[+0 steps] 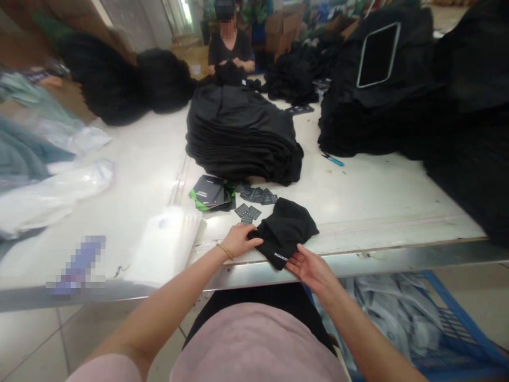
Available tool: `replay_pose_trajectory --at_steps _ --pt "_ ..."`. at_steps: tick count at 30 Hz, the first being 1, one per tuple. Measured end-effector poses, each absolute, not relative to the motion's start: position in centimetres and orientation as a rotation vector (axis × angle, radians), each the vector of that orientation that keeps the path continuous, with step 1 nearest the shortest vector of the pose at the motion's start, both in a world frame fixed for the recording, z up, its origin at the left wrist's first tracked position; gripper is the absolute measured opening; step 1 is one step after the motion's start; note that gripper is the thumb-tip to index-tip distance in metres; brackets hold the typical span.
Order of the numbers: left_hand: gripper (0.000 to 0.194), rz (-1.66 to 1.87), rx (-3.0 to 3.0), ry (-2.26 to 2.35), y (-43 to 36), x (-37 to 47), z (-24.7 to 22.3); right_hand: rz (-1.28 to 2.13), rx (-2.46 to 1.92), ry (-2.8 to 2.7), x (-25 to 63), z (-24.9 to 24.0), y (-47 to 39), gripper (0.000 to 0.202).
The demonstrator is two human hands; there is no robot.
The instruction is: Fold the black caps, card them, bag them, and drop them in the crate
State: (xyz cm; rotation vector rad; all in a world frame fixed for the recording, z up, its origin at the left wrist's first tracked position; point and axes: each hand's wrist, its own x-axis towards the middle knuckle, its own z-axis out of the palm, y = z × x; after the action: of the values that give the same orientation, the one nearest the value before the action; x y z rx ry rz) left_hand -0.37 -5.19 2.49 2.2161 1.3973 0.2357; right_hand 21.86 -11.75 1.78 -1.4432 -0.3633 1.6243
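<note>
Keep the black cloth (289,223) smooth at its white lettering (280,257) — pinched in the left hand (241,241), touched by close-set, not discernibly clamped fingers of the right hand (312,268).

1 big white table (139,154) fills the middle of the picture, with a shiny gray edge (358,263) along its front. At the lower left, the floor (32,339) has pale tiles with dark lines between them. Brown boxes (274,34) sit near the top middle. Bright light (185,9) glows at the top, left of middle.
</note>
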Motion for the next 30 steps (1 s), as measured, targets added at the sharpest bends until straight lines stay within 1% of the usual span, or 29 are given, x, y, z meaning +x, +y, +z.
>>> replay_pose_trajectory --at_steps 1,3,5,6,8,10,11,13,14,15,17,18,20,22,25,27,30 --pt "0.035 0.310 2.235 1.459 -5.6 0.1 2.4 1.524 -1.509 -0.435 22.1 2.0 -12.3 0.019" --pt "0.036 0.500 2.284 1.514 -6.3 1.1 2.6 1.156 -1.634 -0.790 22.3 2.4 -13.5 0.029" --pt "0.047 0.609 2.394 1.377 -6.4 2.0 3.0 0.753 -1.589 -1.336 21.9 2.3 -14.5 0.040" --pt "0.054 0.590 2.461 1.244 -6.2 2.5 3.3 0.636 -1.501 -1.584 21.6 2.1 -14.8 0.046" --pt "0.059 0.444 2.506 1.053 -5.1 3.3 3.7 0.572 -1.333 -1.893 21.0 1.3 -14.6 0.052" --pt "0.053 0.325 2.366 1.085 -3.5 3.7 3.8 0.728 -1.294 -1.868 20.7 0.6 -13.7 0.048" --pt "0.047 0.317 2.229 1.143 -2.5 3.8 3.8 0.889 -1.319 -1.688 20.7 0.5 -13.1 0.043" --pt "0.033 0.393 1.869 1.222 -0.7 3.9 3.5 1.230 -1.362 -1.122 21.3 0.6 -11.5 0.033" --pt "0.031 0.438 1.708 1.226 0.0 4.1 3.3 1.349 -1.361 -0.834 21.7 0.9 -10.7 0.029" --pt "0.033 0.486 1.570 1.233 0.5 4.3 3.2 1.428 -1.352 -0.602 22.2 1.2 -9.8 0.024" --pt "0.035 0.641 1.363 1.307 0.7 5.0 2.9 1.518 -1.331 -0.356 23.3 1.9 -8.3 0.013" --pt "0.036 0.750 1.276 1.377 0.3 5.5 2.8 1.547 -1.327 -0.302 23.8 2.2 -7.7 0.013" --pt "0.047 0.947 1.023 1.516 -1.3 6.8 2.9 1.610 -1.307 -0.168 24.2 2.6 -7.3 0.021" --pt "0.055 0.957 0.749 1.500 -3.5 8.2 3.1 1.650 -1.277 -0.073 23.6 2.9 -8.0 0.026" --pt "0.049 0.914 0.539 1.223 -6.6 9.8 3.4 1.736 -1.128 0.111 21.4 3.3 -10.5 0.026" --pt "0.047 1.024 0.510 1.140 -7.7 10.1 3.5 1.790 -1.014 0.201 20.4 3.4 -12.3 0.024" --pt "0.047 1.136 0.514 1.173 -8.0 9.5 4.1 1.845 -1.087 0.018 21.0 3.3 -13.7 0.016"
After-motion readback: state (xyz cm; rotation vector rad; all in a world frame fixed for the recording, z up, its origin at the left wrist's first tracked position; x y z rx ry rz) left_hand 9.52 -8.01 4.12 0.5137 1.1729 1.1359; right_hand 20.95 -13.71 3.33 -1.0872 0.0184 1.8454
